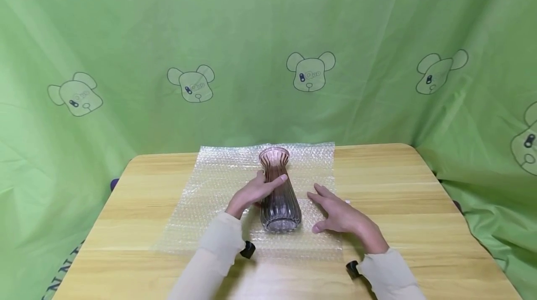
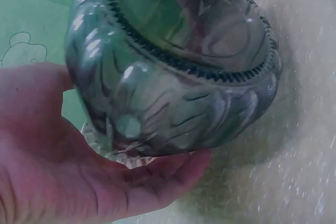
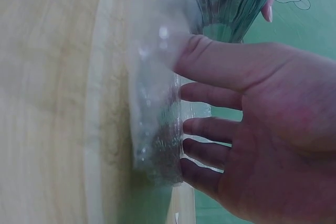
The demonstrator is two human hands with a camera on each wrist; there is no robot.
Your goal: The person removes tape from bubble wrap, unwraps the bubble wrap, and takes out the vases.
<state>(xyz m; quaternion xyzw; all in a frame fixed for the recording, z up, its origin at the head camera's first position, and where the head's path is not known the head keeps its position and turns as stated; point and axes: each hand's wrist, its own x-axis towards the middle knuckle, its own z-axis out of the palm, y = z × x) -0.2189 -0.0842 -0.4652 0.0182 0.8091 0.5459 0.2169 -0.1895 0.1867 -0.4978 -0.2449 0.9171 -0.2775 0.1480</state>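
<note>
A ribbed glass vase (image 1: 280,197), smoky grey at its base and pinkish at its flared mouth, is laid over with its base toward me. My left hand (image 1: 259,190) grips its side, thumb across the top, and in the left wrist view the fingers curl beneath the glass (image 2: 157,98). Under the vase spreads a sheet of clear bubble wrap (image 1: 226,174); I cannot tell whether the glass touches it. To the right of the vase, my right hand (image 1: 341,213) has its fingers spread, their tips at the bubble wrap (image 3: 157,124) in the right wrist view.
The wooden table (image 1: 402,192) extends past the wrap on both sides and toward me. A green curtain (image 1: 251,20) with bear-head prints hangs behind and around it. Dark bands (image 1: 248,249) sit at my wrists.
</note>
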